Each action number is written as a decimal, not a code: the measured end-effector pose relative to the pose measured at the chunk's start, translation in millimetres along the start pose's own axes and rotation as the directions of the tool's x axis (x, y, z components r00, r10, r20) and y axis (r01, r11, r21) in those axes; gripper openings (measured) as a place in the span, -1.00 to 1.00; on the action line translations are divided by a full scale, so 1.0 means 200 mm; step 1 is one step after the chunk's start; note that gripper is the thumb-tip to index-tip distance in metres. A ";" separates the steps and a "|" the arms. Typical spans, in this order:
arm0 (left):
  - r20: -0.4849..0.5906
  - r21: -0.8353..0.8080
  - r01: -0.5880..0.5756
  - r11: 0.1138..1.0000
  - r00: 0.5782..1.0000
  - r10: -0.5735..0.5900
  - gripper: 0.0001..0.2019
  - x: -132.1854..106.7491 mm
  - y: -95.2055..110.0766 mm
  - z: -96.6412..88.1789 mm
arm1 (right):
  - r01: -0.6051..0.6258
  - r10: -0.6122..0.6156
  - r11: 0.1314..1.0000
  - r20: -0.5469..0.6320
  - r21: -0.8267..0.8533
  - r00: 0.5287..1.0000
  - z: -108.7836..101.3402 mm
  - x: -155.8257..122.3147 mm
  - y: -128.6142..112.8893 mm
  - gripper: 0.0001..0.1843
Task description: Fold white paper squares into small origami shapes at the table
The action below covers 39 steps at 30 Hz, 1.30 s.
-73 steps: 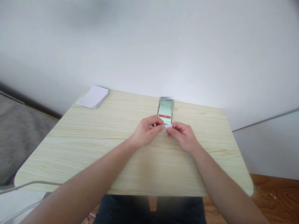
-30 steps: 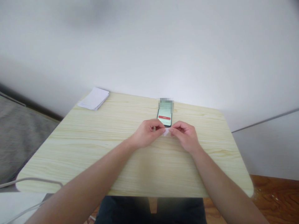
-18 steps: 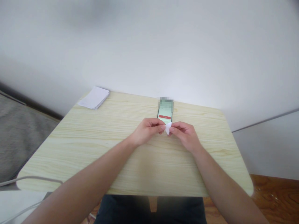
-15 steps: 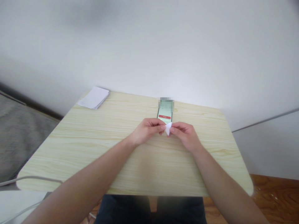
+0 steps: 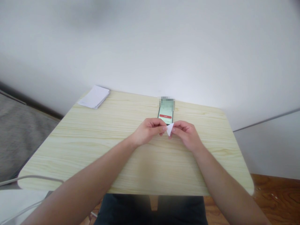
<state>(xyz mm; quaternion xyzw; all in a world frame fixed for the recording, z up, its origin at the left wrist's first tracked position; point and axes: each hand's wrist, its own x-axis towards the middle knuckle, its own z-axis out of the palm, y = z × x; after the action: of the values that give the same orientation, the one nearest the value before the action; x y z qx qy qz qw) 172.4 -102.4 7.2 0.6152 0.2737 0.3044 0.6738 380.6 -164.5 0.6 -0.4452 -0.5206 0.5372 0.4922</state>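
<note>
Between my two hands is a small white folded piece of paper [image 5: 170, 129], showing as a triangle with one point downward. My left hand [image 5: 151, 129] pinches its left corner between thumb and fingers. On the other side my right hand [image 5: 186, 132] grips the right edge, thumb in front. The paper is held above the table, and my fingers hide parts of its edges. Just behind the hands lies a phone [image 5: 166, 112] with a lit pale green screen and a red bar; its top is blurred out.
A stack of white paper sheets [image 5: 95, 97] lies at the table's far left corner. The light wood table [image 5: 112, 115] meets a white wall [image 5: 150, 50]. At the lower left a pale cable [image 5: 35, 177] runs over the table edge, beside a white surface [image 5: 18, 203].
The paper has turned slightly between my fingers and now shows a clearer, flatter triangle. Both hands stay in nearly the same place.
</note>
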 end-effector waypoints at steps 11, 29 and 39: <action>-0.098 0.314 -0.121 0.942 0.982 0.159 -0.81 -0.03 0.02 0.05 | -0.038 0.039 0.999 -0.055 0.014 0.998 0.01 0.01 0.01 -0.75; -0.111 0.265 -0.098 0.959 0.985 0.132 -0.84 -0.03 0.02 0.05 | -0.068 0.061 0.993 -0.079 -0.094 0.995 0.02 0.01 0.01 -0.84; -0.063 0.359 -0.113 0.927 0.987 0.145 -0.85 -0.02 0.03 0.05 | -0.066 0.065 0.984 -0.010 -0.163 0.998 0.02 0.00 0.00 -0.81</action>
<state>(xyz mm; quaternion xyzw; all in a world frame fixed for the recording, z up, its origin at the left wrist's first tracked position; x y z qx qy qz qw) 176.6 -110.9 13.6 0.7290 0.3125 0.3208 0.5177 377.5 -165.1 1.5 -0.5021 -0.5470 0.5075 0.4371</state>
